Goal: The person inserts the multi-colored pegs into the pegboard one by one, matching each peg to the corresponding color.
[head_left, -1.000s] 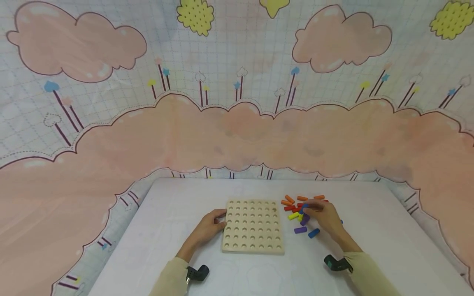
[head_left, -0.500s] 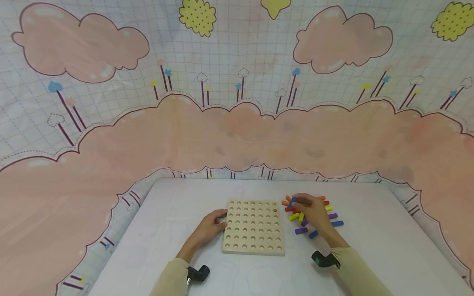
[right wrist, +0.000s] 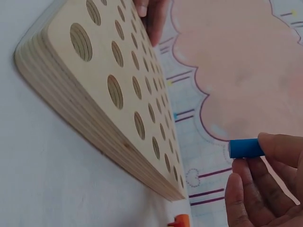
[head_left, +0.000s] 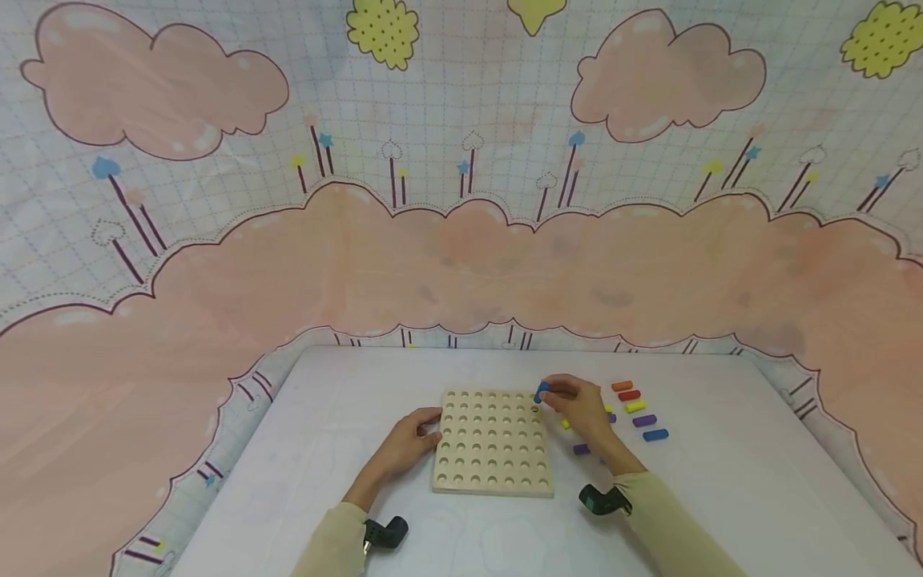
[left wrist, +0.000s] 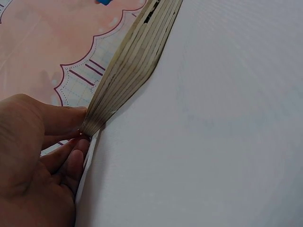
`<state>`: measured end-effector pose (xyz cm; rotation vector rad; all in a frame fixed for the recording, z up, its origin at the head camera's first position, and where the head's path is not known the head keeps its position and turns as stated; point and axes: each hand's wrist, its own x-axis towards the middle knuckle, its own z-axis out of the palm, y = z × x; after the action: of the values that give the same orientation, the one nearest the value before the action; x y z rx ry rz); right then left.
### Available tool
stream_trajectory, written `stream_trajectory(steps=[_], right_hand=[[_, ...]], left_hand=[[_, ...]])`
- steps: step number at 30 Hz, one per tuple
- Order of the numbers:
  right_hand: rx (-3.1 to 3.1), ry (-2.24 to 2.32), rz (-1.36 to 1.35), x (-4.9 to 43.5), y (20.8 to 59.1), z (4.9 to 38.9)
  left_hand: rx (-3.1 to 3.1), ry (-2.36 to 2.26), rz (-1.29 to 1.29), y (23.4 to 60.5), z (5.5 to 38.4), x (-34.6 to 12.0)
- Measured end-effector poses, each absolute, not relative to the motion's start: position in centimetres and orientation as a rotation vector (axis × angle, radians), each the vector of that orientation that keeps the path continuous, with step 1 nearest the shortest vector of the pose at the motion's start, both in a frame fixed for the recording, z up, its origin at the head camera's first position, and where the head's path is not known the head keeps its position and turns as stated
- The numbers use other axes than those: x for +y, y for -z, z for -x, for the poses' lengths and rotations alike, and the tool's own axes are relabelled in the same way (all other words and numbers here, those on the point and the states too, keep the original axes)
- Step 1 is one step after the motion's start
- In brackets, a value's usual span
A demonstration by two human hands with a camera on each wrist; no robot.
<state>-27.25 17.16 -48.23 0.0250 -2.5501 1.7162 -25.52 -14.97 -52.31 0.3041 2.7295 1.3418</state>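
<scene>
A wooden pegboard [head_left: 501, 454] with rows of round holes lies flat on the white table. My left hand [head_left: 409, 437] holds its left edge, and the left wrist view shows fingers [left wrist: 66, 113] right at the board's corner [left wrist: 128, 66]. Over the far right corner my right hand [head_left: 577, 407] pinches a blue peg [head_left: 542, 392] between thumb and fingertips. Seen from the right wrist, the blue peg [right wrist: 245, 148] sticks out beyond the fingertips, apart from the board [right wrist: 80, 109]. Every hole visible there is bare.
Right of the board, loose pegs lie on the table: orange [head_left: 622, 385], red [head_left: 630, 395], yellow [head_left: 635, 407], purple [head_left: 644, 421] and blue [head_left: 655, 435]. Several more are partly hidden under the right hand. A patterned cloth [head_left: 461, 264] hangs behind the table [head_left: 360, 377].
The right hand has carried the blue peg leftward from the loose pegs to the board's far right corner, turning it more upright. The left hand and the board have stayed put.
</scene>
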Motion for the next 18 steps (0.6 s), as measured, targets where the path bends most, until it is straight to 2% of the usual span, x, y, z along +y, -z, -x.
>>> stream_trajectory(steps=[18], right_hand=[[-2.601, -1.797, 0.073, 14.1, 49.8, 28.8]], left_hand=[[2.719, -1.361, -0.300, 52.3, 25.4, -15.0]])
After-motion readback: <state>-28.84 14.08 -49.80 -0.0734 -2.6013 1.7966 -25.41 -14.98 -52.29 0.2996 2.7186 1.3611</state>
